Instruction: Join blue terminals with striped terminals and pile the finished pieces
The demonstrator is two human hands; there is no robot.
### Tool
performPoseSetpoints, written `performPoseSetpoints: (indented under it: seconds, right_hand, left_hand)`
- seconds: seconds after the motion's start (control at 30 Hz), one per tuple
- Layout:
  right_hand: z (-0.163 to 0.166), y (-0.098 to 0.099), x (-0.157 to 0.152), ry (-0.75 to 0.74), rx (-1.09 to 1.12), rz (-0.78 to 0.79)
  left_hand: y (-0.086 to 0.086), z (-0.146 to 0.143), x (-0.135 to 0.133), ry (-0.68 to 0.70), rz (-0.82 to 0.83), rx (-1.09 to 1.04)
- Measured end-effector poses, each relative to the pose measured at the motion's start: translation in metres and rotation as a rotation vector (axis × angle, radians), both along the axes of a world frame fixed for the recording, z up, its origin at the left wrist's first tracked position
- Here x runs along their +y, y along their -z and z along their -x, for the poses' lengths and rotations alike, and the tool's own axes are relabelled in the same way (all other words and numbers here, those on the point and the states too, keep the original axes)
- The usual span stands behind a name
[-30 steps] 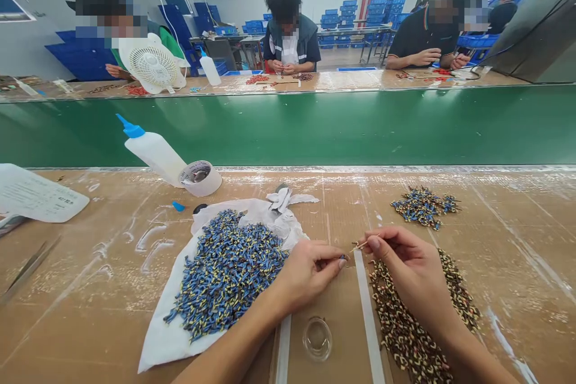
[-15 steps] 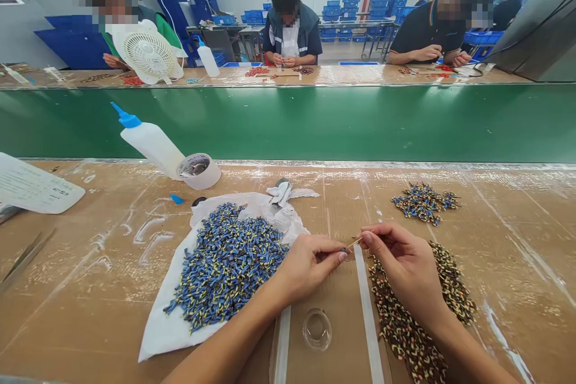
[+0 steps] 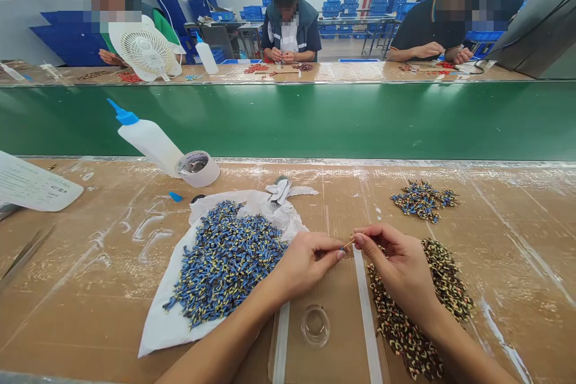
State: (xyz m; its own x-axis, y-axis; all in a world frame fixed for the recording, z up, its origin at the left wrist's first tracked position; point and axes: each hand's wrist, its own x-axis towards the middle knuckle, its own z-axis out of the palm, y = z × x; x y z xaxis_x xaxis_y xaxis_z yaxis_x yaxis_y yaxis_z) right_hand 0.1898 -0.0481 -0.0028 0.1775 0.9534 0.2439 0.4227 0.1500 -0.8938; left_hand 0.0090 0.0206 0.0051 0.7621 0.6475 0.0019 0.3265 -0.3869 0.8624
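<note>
My left hand (image 3: 306, 261) is closed, with thumb and forefinger pinching a tiny blue piece (image 3: 343, 248). From the right, my right hand (image 3: 398, 267) pinches a thin wooden stick like a toothpick (image 3: 350, 243), its tip at the blue piece; whether they touch is too small to tell. Left of my left hand, a heap of small blue, yellow and dark pieces (image 3: 225, 264) lies on a white sheet (image 3: 157, 318). Under and beside my right hand spreads a heap of dark, cream and red pieces (image 3: 445, 279). A small clear dish (image 3: 315, 325) sits between my forearms.
Beyond my right hand lies a smaller pile of blue, dark and cream pieces (image 3: 423, 200). A white squeeze bottle (image 3: 150, 141) leans by a tape roll (image 3: 198, 169). Tweezers (image 3: 27, 255) lie far left. Across the green belt (image 3: 288, 120), several people sit working.
The stick's tip has come closer to the blue piece as my right hand shifted slightly left. My left hand keeps its pinch. The whole view has shifted a little.
</note>
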Motion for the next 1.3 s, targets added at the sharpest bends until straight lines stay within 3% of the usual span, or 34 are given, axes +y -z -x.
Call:
performPoseSetpoints:
  seconds: [0.67, 1.07, 1.3]
  right_hand:
    - [0.002, -0.01, -0.005, -0.041, -0.108, -0.101]
    - [0.004, -0.013, -0.004, -0.098, -0.07, -0.134]
    - [0.004, -0.014, -0.004, -0.121, -0.068, -0.13]
  left_hand:
    - [0.012, 0.001, 0.004, -0.055, 0.374, -0.196]
    - [0.007, 0.002, 0.007, -0.036, 0.402, -0.205]
    - [0.013, 0.002, 0.006, -0.023, 0.457, -0.207]
